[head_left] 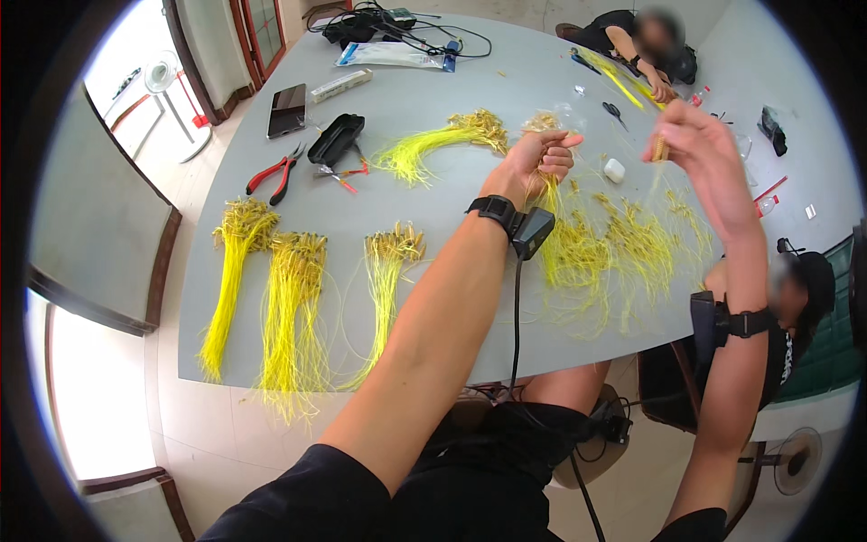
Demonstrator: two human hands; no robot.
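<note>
My left hand (540, 164) is closed at the middle of the table, with thin yellow lines showing just below its fist. Under it spreads a loose tangle of yellow lines (573, 248) with small gold-brown ends. Raised to the right, my right hand (700, 143) pinches a small gold-brown piece (661, 148) between thumb and fingers; its exact kind is too small to tell. Bundles of the same lines lie at the left: one (230, 289), a second (293, 303) and a thinner third (384, 275). Another bundle (424, 144) lies farther back.
Red-handled pliers (278, 173), an open black case (337, 140) and a phone (287, 111) lie at the left of the grey table (208, 339). Black cables (388, 23) are heaped at the back. Scissors (614, 114) lie beyond my hands. Two other people (610, 36) sit at the right.
</note>
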